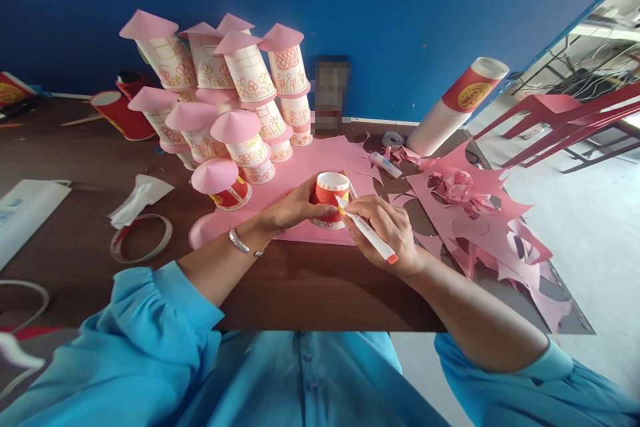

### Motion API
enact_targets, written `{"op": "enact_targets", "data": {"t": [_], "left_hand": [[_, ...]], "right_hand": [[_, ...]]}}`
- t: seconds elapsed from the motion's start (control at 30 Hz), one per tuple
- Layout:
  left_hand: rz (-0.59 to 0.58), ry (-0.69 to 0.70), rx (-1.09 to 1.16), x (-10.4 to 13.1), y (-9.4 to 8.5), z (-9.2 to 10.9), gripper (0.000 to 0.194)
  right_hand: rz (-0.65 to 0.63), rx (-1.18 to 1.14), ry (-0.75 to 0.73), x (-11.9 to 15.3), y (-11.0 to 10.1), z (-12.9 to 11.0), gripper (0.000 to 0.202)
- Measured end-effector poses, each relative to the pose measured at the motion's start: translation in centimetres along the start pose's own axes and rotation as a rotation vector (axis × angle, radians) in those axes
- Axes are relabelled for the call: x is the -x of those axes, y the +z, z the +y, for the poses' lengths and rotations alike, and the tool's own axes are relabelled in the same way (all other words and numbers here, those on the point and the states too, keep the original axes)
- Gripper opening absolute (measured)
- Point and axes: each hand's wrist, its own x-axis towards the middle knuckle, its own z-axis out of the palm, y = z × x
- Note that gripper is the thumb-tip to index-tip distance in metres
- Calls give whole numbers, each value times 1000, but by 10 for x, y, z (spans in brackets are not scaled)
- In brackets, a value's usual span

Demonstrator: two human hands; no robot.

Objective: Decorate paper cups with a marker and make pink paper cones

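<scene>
My left hand (299, 205) is wrapped round a red paper cup (327, 195) with white bands, one of them with small drawings on it, and a yellow mark. In my right hand (387, 227) is a white marker pen (371, 237) with an orange end, its other end against the cup's side. Pink paper (320, 153) lies beneath the cup. To the left stand several stacked white paper cups (253, 73) with drawn flowers and pink cone roofs. Nearest to my left hand is a red cup (234, 197) under a pink cone (215, 175).
A tall stack of paper cups (445, 117) leans at the back right. Cut pink paper scraps (480, 227), a glue tube (387, 165) and a tape roll (393, 140) lie on the right. A white ring (165, 240) and crumpled tissue (137, 200) lie left. A red chair (550, 113) stands beyond.
</scene>
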Motion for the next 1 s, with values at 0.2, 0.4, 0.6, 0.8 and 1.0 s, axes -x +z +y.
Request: {"op": "enact_targets", "data": {"t": [0.2, 0.4, 0.6, 0.8, 1.0], "left_hand": [[-13, 3, 16, 0, 0, 1, 67], [-13, 12, 46, 0, -1, -2, 66], [-21, 4, 64, 0, -1, -3, 65], [-30, -1, 72, 0, -1, -3, 62], [-40, 9, 61, -1, 1, 0, 71]], "right_hand": [[6, 10, -8, 0, 0, 0, 22], [34, 33, -3, -1, 0, -1, 20], [38, 33, 7, -2, 0, -2, 18], [40, 40, 13, -3, -1, -2, 17], [45, 32, 30, -3, -1, -2, 18]]}}
